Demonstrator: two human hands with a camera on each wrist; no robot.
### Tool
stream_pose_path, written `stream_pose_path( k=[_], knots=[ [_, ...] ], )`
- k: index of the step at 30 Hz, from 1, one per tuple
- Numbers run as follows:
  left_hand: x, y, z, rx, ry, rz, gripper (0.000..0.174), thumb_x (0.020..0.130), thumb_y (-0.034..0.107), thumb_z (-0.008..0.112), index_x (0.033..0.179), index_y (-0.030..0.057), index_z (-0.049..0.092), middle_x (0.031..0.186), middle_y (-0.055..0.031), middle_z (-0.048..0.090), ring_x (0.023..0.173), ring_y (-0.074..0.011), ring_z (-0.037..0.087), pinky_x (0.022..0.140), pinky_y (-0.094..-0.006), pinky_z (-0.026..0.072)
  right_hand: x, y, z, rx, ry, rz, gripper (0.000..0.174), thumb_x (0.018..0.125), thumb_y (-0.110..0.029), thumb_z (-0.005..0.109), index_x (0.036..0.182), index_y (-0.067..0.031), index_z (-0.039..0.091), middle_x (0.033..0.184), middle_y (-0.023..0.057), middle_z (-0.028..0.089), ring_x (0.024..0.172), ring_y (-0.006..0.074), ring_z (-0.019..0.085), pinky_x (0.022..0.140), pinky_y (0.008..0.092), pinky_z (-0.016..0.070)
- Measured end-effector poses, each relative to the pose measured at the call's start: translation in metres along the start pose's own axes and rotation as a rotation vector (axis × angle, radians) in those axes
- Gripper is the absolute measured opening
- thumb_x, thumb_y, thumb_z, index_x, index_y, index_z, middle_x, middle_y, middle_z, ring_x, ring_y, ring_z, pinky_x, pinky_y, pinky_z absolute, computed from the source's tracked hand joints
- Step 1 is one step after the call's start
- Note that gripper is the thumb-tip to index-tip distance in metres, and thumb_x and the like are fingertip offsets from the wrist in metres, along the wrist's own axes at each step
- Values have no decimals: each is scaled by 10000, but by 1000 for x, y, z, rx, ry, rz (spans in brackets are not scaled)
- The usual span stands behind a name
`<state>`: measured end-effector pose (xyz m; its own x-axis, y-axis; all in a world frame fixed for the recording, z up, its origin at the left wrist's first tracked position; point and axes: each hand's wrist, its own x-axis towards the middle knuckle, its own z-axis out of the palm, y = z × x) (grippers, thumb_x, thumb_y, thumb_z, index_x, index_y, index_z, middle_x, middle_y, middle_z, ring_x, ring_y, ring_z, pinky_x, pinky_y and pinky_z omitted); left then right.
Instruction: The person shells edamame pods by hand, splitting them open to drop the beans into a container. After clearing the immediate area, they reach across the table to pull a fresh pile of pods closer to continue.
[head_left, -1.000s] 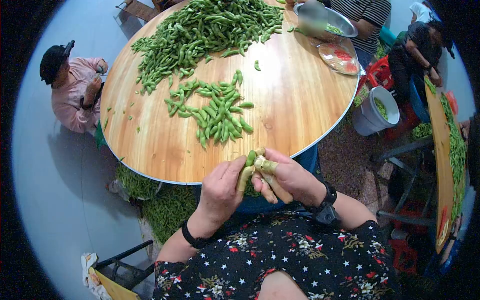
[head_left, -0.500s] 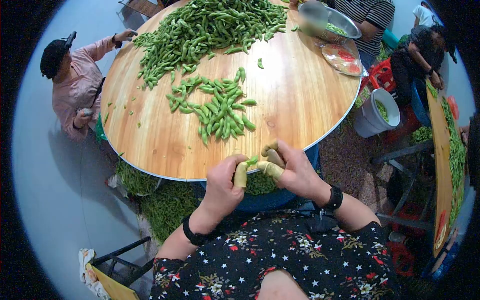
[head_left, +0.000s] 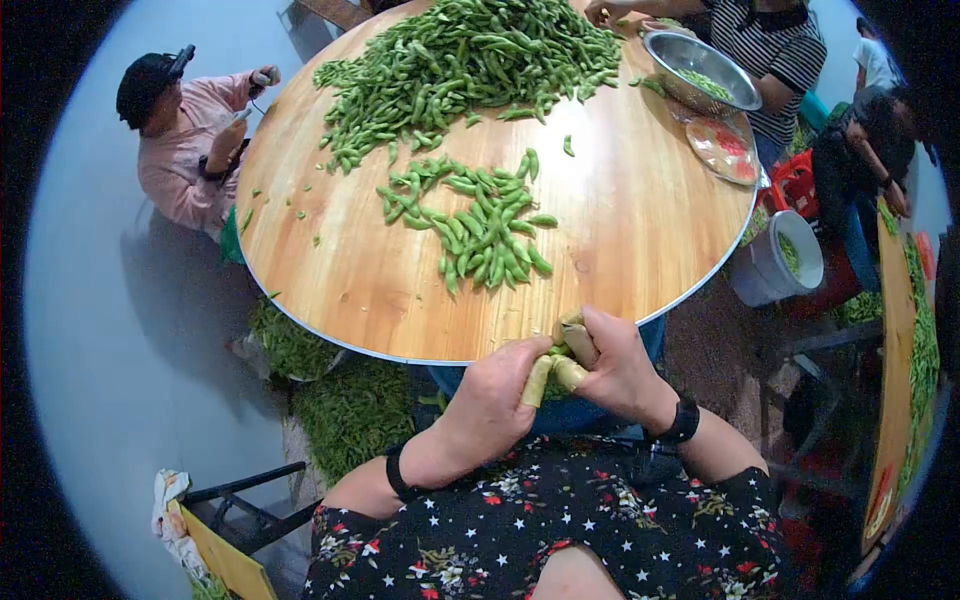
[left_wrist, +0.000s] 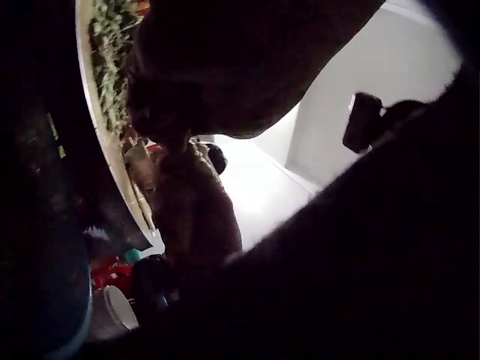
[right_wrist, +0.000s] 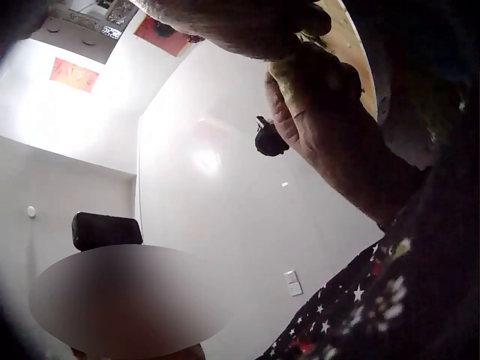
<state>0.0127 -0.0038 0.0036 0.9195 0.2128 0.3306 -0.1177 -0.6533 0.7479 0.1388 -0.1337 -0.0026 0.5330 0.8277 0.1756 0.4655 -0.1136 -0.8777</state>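
My left hand (head_left: 488, 392) and right hand (head_left: 628, 368) meet just off the near table edge. Between their fingertips a bit of a green soybean pod (head_left: 560, 350) shows, pinched from both sides and mostly hidden by the fingers. Tan covers wrap both thumbs and a right finger. Beyond the hands, a small group of loose soybean pods (head_left: 490, 240) lies on the round wooden table (head_left: 640, 250). In the left wrist view the hands are dark shapes; the right wrist view has the left hand (right_wrist: 322, 112) near the right hand's fingers.
A large heap of soybean pods (head_left: 480, 70) covers the table's far side. At the far right are a metal bowl (head_left: 740, 88) and a plastic-wrapped plate (head_left: 722, 150). A white bucket (head_left: 762, 268) stands right of the table. One person (head_left: 185, 150) sits at left, others at right.
The hands were together, then parted with a green pod at the left fingertips, and now meet again over it. The view has swung, shifting the table rightward.
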Motion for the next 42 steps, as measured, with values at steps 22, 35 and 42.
stream_pose_path(
  k=[22, 35, 42],
  knots=[
    [-1, -26, -126, 568, -227, -334, 240, 845, 207, 633, 1022, 45, 641, 946, -165, 633, 862, -340, 626, 745, -399, 502, -3, 11, -30, -200, -407, -183, 221, 768, -11, 576, 989, -11, 575, 828, 183, 599, 769, 362, 615, 675, 378, 497],
    [275, -247, -127, 707, 351, -72, 156, 782, 96, 554, 871, 11, 651, 845, -237, 647, 814, -401, 629, 715, -448, 502, -1, 12, -34, 219, -341, 197, 247, 926, -171, 534, 1072, 26, 503, 908, 199, 577, 844, 307, 591, 757, 364, 473],
    [209, -157, -105, 662, 207, 88, 143, 805, 56, 491, 932, 12, 540, 904, -201, 582, 870, -404, 562, 746, -466, 460, 6, 6, -30, 294, -255, 206, 275, 952, -199, 508, 1131, 2, 565, 735, 93, 567, 675, 153, 560, 654, 321, 472]
  ],
)
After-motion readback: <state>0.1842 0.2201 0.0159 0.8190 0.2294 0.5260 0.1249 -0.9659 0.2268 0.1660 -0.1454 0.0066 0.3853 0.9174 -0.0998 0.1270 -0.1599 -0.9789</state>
